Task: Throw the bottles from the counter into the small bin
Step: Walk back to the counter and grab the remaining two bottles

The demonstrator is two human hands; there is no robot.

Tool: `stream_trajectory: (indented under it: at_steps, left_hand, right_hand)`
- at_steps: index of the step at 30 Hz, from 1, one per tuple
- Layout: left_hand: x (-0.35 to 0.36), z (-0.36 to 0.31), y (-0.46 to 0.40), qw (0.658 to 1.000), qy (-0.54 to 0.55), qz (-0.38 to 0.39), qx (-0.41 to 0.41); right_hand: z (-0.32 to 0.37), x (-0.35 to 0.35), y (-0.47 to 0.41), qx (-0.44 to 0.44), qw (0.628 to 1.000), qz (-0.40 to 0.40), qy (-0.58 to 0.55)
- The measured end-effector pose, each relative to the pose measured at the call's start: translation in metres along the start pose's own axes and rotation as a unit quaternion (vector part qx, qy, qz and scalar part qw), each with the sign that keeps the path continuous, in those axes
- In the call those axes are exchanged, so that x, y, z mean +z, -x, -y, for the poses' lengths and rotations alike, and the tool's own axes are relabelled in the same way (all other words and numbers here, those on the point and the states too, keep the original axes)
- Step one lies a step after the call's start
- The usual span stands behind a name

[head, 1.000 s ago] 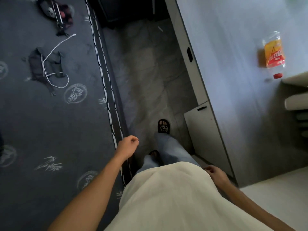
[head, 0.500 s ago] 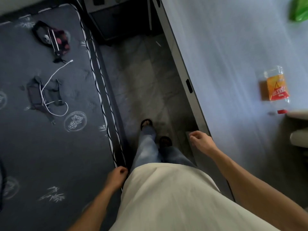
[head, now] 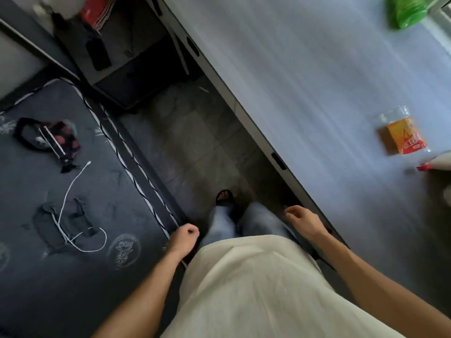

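Clear bottle [head: 404,132] with orange label lying on its side on counter [head: 305,81], toward right edge, well apart from both hands. Green bottle [head: 410,11] at counter's far right corner. Left hand [head: 183,237] loosely curled, empty, beside thigh. Right hand [head: 301,219] half-curled, empty, just off counter's front edge.

Clear bottle [head: 404,135] w/ orange-red label, lying flat on counter [head: 305,76], right edge of frame, red cap end low. Green bottle [head: 410,11] top right, blurry, partly cropped.
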State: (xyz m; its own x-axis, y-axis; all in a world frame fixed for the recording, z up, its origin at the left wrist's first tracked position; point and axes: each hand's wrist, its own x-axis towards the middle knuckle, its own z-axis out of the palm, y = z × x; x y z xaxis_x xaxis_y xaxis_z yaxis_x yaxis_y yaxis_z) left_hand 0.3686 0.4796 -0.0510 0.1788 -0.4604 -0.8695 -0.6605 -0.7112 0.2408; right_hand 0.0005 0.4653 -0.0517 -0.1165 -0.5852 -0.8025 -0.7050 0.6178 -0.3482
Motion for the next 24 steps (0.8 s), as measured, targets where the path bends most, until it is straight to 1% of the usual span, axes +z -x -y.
stream_trajectory:
  at_steps: [5, 8, 11, 13, 16, 21, 24]
  left_hand:
    - [-0.045, -0.108, -0.039, 0.993, -0.071, 0.014, 0.088]
    - [-0.054, -0.167, -0.062, 0.986, -0.098, 0.018, 0.134]
    - [-0.058, -0.215, -0.078, 0.975, -0.149, 0.031, 0.163]
    - [-0.059, -0.24, -0.085, 0.967, -0.179, 0.047, 0.172]
    - [-0.062, -0.264, -0.094, 0.959, -0.222, 0.062, 0.167]
    - [-0.073, -0.284, -0.098, 0.948, -0.273, 0.069, 0.147]
    - [-0.085, -0.291, -0.099, 0.942, -0.3, 0.075, 0.131]
  right_hand:
    - [-0.03, 0.007, 0.023, 0.094, 0.992, -0.037, -0.075]
    - [-0.044, 0.014, 0.032, 0.136, 0.984, -0.036, -0.106]
    - [-0.052, 0.013, 0.032, 0.169, 0.974, -0.037, -0.143]
    - [-0.051, 0.006, 0.026, 0.177, 0.969, -0.047, -0.165]
    - [-0.041, -0.019, 0.007, 0.171, 0.96, -0.084, -0.204]
    - [-0.014, -0.079, -0.031, 0.141, 0.944, -0.121, -0.273]
    - [0.004, -0.111, -0.05, 0.129, 0.925, -0.161, -0.32]
